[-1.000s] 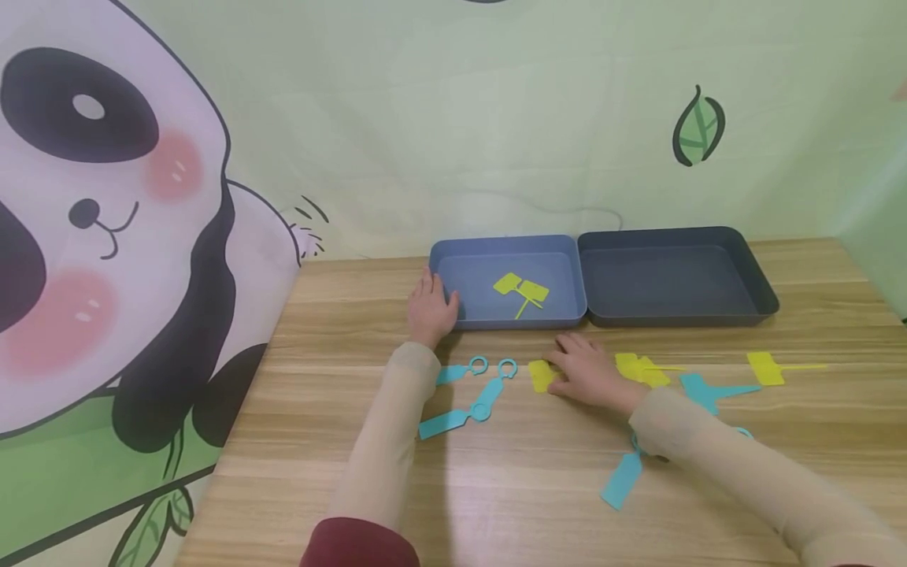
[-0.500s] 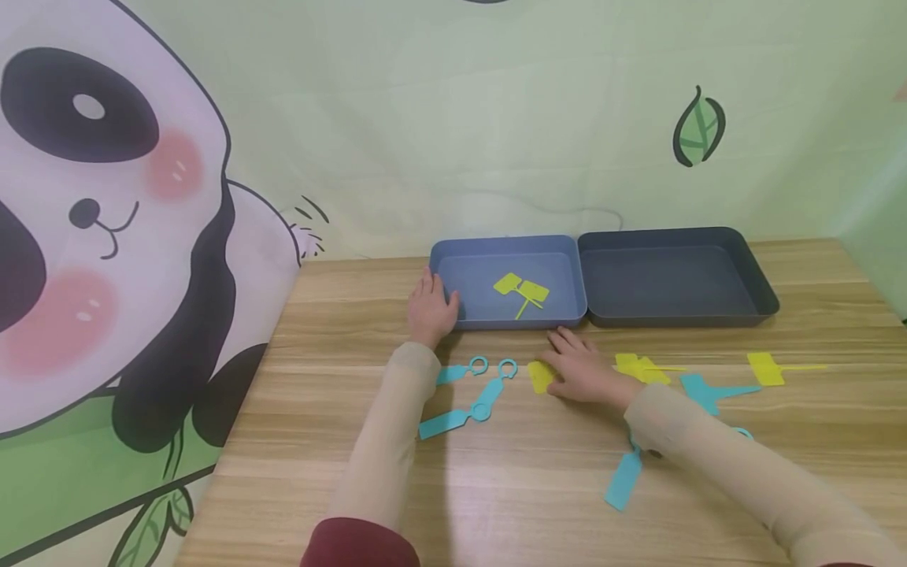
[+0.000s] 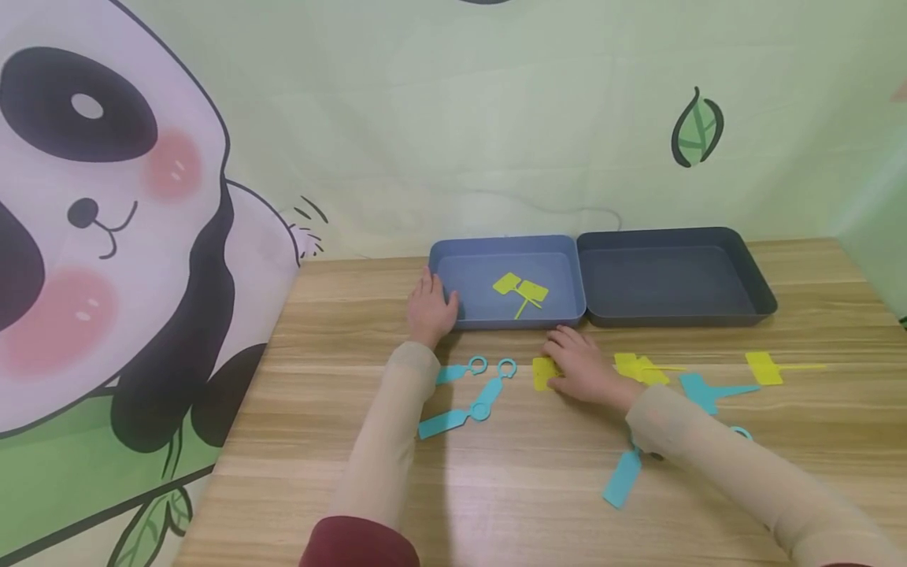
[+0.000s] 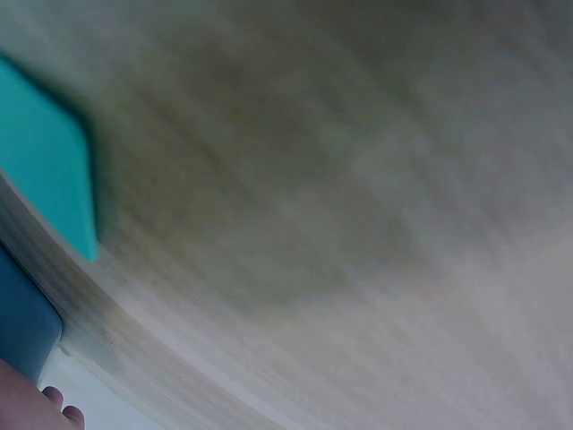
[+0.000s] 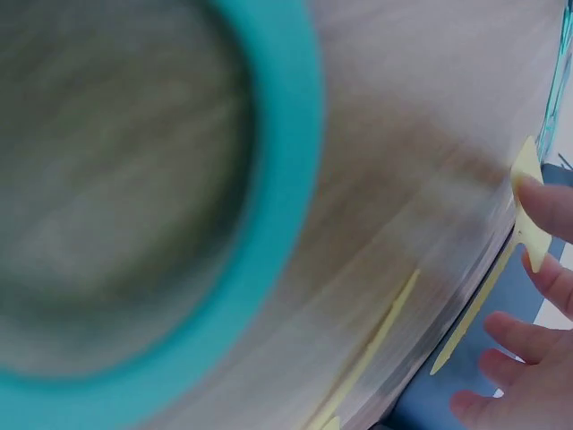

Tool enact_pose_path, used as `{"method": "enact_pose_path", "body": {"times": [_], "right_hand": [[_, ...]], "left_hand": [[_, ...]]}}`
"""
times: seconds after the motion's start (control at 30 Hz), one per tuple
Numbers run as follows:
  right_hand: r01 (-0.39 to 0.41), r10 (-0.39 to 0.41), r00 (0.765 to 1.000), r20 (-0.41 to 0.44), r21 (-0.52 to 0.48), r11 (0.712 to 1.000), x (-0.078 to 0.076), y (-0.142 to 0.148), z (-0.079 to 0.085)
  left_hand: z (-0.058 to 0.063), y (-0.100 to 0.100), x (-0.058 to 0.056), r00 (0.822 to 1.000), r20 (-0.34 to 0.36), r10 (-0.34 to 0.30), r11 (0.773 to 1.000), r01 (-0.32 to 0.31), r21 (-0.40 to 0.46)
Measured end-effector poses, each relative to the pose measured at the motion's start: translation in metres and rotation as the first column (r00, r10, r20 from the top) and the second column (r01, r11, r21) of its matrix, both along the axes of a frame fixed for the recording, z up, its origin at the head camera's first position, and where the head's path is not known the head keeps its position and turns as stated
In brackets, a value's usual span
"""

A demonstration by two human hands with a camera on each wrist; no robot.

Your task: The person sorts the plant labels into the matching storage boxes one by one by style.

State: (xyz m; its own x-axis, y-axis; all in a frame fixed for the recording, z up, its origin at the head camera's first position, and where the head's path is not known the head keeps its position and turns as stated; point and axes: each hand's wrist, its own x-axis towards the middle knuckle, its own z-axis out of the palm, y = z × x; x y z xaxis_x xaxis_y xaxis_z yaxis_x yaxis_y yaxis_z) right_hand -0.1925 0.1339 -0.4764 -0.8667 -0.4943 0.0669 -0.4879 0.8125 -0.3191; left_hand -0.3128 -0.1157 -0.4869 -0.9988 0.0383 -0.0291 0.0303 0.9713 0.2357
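My left hand (image 3: 431, 311) holds the left wall of a blue tray (image 3: 464, 272), its thumb over the inner side and its fingers along the outside. Two yellow flag-shaped tags (image 3: 531, 290) with thin tails lie in that tray. Just in front of the tray, my right hand (image 3: 586, 374) pinches another yellow flag-shaped tag (image 3: 544, 373) between thumb and index finger, as the right wrist view shows; the other fingers are spread. The pinched tag (image 5: 532, 228) is tilted up on edge there. Turquoise tags with rings (image 3: 480, 410) lie between my forearms.
An empty dark tray (image 3: 666, 276) stands against the blue one on the right. More yellow tags (image 3: 641, 368) lie right of my right hand, with a yellow tag (image 3: 764, 368) farther right. Turquoise tags (image 3: 701, 392) lie near my right sleeve, partly covered by it. Behind is a printed cloth backdrop.
My right hand has shifted slightly left and toward the trays, and its index finger has come down on the yellow tag, which has turned a little. The left hand has stayed put.
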Motion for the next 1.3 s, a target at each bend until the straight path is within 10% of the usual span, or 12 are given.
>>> {"method": "enact_pose_path", "body": {"times": [0.47,0.83,1.1,1.3], "right_hand": [[-0.034,0.025,0.993,-0.113,-0.074,0.997,-0.004,0.0,0.014],[0.113,-0.066,0.983,0.169,-0.286,0.952,-0.019,0.009,0.027],[0.399,-0.085,0.834,0.545,-0.49,0.775,-0.03,0.013,0.029],[0.529,-0.047,0.742,0.669,-0.541,0.654,-0.038,0.013,0.03]], "left_hand": [[-0.011,-0.004,-0.011,0.999,0.047,0.017,1.0,-0.017,0.007],[-0.003,-0.003,-0.001,1.0,0.001,-0.003,1.0,0.003,-0.011],[-0.006,-0.003,-0.002,1.0,-0.013,-0.002,1.0,0.002,-0.01],[-0.007,-0.002,-0.004,1.0,-0.008,0.001,1.0,-0.001,-0.018]]}}
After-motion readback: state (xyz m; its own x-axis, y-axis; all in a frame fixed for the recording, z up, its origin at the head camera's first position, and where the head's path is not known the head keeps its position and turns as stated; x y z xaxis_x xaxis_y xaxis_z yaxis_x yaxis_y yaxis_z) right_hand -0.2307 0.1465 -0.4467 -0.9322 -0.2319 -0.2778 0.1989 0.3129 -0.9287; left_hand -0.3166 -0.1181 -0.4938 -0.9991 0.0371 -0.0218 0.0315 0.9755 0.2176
